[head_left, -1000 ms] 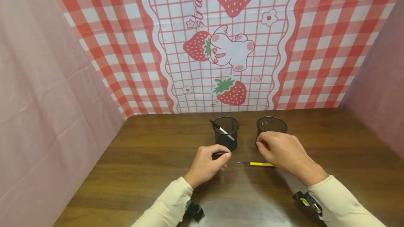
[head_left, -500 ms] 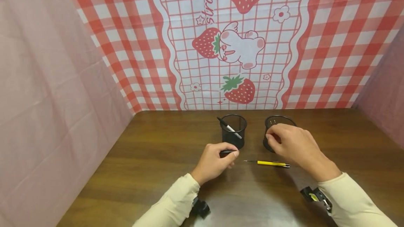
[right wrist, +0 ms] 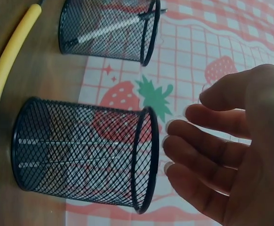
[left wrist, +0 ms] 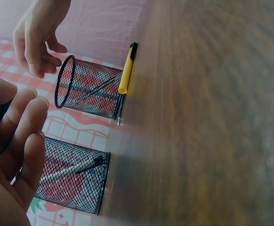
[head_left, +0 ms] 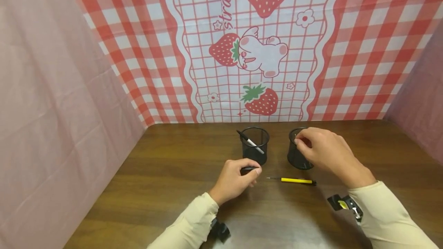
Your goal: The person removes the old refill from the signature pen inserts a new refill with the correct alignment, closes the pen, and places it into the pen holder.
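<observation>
In the head view my left hand (head_left: 238, 176) pinches a small black cylindrical piece (head_left: 247, 170) between thumb and fingers, in front of the left mesh cup (head_left: 254, 155). Most of that piece is hidden. My right hand (head_left: 325, 153) hangs over the mouth of the right mesh cup (head_left: 299, 158). The right wrist view has its fingers loosely bent, thumb apart, with nothing visible between them. Two thin rods (right wrist: 71, 141) stand inside the right cup. On the table in front of the cups lies a yellow pen barrel (head_left: 296, 180) with a thin dark metal-tipped rod (left wrist: 121, 109) at one end.
A white and black marker (head_left: 250, 141) leans inside the left cup. Behind the wooden table (head_left: 155, 176) hangs a red checked strawberry cloth (head_left: 166, 68), with a pink curtain (head_left: 69, 87) on the left.
My right hand has risen and moved back over the right cup's mouth, baring the yellow barrel's full length. My left hand keeps its pinch. The whole view shifted slightly.
</observation>
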`<move>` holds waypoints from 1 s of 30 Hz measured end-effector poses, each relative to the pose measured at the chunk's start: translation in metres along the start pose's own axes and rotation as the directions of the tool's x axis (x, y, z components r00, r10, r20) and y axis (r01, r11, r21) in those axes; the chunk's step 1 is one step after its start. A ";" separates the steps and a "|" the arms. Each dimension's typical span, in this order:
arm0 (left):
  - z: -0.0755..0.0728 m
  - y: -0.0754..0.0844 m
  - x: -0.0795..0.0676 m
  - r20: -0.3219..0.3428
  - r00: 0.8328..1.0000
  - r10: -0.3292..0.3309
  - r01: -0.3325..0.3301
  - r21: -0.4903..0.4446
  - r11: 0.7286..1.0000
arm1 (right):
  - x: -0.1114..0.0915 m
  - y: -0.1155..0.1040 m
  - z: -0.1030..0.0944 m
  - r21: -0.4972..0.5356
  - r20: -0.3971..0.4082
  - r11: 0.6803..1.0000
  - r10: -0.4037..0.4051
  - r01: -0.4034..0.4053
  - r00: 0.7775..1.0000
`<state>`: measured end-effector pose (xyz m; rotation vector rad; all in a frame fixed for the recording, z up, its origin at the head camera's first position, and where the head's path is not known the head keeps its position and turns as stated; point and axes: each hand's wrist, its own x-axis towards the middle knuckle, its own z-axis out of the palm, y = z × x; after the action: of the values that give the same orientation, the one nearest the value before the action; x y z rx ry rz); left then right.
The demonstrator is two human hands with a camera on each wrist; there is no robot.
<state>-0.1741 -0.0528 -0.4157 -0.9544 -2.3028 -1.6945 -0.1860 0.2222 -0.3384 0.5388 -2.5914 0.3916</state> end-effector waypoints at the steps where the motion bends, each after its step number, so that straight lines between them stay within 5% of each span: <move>1: 0.000 0.000 0.000 -0.001 1.000 0.001 -0.001 0.004 1.000 | 0.001 0.002 0.001 -0.001 0.013 1.000 0.005 -0.005 1.000; 30: -0.002 0.001 0.001 0.010 1.000 -0.013 0.013 0.024 1.000 | 0.017 0.019 0.030 -0.067 0.106 0.998 0.010 -0.003 0.994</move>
<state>-0.1744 -0.0539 -0.4135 -0.9481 -2.3357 -1.6665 -0.2203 0.2229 -0.3592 0.5417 -2.6982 0.2842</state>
